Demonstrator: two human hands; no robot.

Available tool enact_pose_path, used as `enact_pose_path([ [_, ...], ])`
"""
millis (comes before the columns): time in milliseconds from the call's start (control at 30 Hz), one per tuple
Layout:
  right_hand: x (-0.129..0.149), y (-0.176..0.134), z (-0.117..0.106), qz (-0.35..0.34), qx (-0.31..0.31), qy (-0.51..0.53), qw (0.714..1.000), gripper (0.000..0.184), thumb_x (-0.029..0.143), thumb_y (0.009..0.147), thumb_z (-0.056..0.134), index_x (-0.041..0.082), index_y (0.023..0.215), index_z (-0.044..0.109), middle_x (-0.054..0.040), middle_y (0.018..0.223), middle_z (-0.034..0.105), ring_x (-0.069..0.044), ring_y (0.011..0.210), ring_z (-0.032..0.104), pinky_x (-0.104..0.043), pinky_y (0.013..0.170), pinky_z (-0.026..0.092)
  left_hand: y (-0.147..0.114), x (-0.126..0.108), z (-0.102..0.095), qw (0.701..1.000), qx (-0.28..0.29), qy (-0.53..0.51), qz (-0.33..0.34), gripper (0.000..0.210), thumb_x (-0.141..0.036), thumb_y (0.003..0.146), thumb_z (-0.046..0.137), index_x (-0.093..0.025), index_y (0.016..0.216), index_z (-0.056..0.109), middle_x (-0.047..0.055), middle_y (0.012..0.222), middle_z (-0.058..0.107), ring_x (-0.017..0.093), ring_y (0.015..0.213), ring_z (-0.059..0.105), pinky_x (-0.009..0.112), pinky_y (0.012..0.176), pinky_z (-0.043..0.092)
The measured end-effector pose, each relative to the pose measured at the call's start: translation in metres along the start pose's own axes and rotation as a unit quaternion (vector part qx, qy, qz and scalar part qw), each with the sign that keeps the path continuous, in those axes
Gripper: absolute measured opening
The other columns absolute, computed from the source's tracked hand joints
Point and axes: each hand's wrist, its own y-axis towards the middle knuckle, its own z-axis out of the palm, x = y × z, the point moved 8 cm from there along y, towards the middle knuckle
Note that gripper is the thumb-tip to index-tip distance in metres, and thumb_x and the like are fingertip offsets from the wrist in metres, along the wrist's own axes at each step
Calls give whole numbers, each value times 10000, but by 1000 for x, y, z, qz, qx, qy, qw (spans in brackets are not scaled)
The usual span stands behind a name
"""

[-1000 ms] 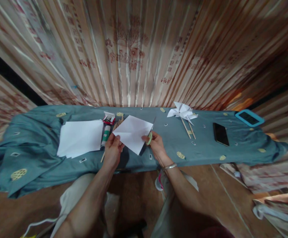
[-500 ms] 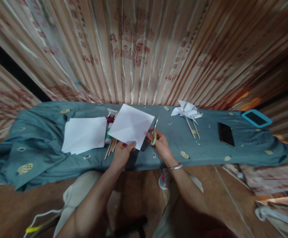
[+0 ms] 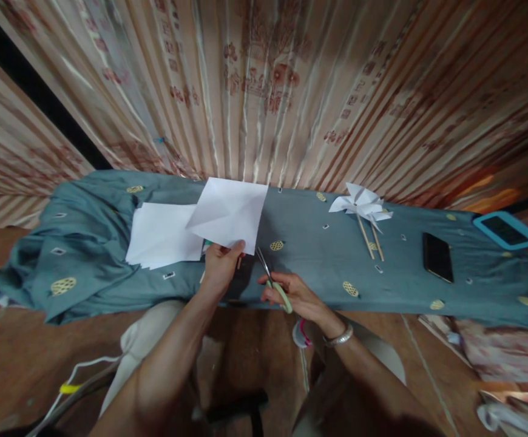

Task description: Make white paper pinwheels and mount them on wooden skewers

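My left hand [image 3: 221,264] pinches the lower edge of a white square sheet of paper [image 3: 232,212], thumb on top. Faint crease lines cross the sheet. In my right hand [image 3: 294,293] is a pair of scissors [image 3: 278,291] with pale green handles, its blades pointing up and left. The blade tips lie close to the sheet's lower right corner; I cannot tell whether they touch it. A stack of white paper [image 3: 164,233] lies to the left, partly under the held sheet. Wooden sticks beneath my left hand are mostly hidden.
Two white paper pinwheels [image 3: 359,203] on wooden sticks lie right of centre. Farther right are a black phone [image 3: 437,258] and a blue-framed tablet [image 3: 507,230]. A green patterned cloth [image 3: 309,261] covers the narrow table, with a pleated curtain [image 3: 264,109] right behind it.
The sheet has turned and shifted left in my left hand. My right hand has drawn down and away with the scissors, which now tilt to the left. The view has shifted slightly.
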Motion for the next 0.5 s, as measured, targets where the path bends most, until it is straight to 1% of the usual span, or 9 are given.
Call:
enact_pose_path([
  [100, 2, 1, 4, 12, 9, 18, 1000, 416, 465, 700, 744, 157, 973, 686, -15, 695, 673, -92, 540, 551, -179, 458, 388, -1, 1, 4, 1000, 12, 2, 2, 231, -279, 552, 747, -156, 712, 635, -6, 629, 641, 130, 541, 550, 252, 551, 449],
  [233, 6, 2, 6, -2, 14, 34, 999, 428, 485, 705, 731, 150, 966, 682, -16, 692, 669, -91, 554, 554, -177, 464, 394, -5, 0, 11, 999, 28, 34, 10, 167, -258, 558, 717, -169, 634, 598, -11, 605, 614, 130, 536, 537, 252, 536, 445],
  [400, 5, 5, 5, -17, 12, 45, 999, 466, 535, 720, 696, 143, 971, 674, -28, 720, 681, -100, 570, 568, -186, 479, 413, -9, -2, 14, 998, 32, 52, 24, 145, -251, 561, 705, -166, 624, 606, -15, 600, 608, 127, 531, 533, 242, 516, 432],
  [500, 4, 7, 5, -21, 12, 45, 999, 469, 541, 731, 684, 151, 990, 667, -29, 740, 688, -102, 585, 574, -188, 495, 424, -10, -1, 15, 996, 45, 69, 26, 133, -263, 580, 698, -168, 609, 611, -15, 568, 604, 132, 524, 541, 242, 518, 432],
])
